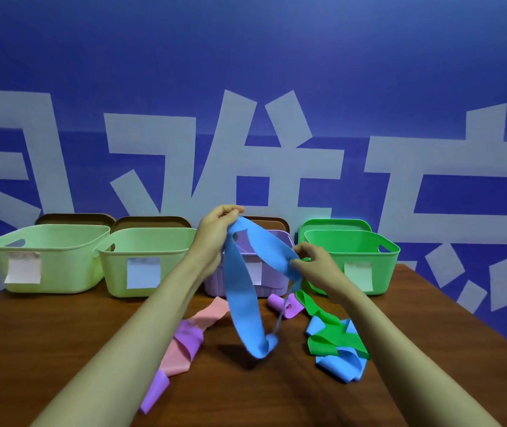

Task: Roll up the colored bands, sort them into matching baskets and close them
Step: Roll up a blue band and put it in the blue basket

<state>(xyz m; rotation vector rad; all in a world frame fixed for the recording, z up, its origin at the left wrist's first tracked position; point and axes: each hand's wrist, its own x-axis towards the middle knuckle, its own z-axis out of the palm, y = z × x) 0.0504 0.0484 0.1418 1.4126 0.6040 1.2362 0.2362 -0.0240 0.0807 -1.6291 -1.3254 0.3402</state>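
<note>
Hands (pixel 221 223) pinching blue band (pixel 243 306), hanging lengthwise downward

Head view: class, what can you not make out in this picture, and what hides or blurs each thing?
In the head view:
1. The purple basket: its front and note are mostly hidden by the blue band and the left hand.
2. The brown lid: only its top edge shows behind the pale green basket.
3. That basket's floor: hidden by its front wall.
4. The label: any writing is too blurred to read.
</note>
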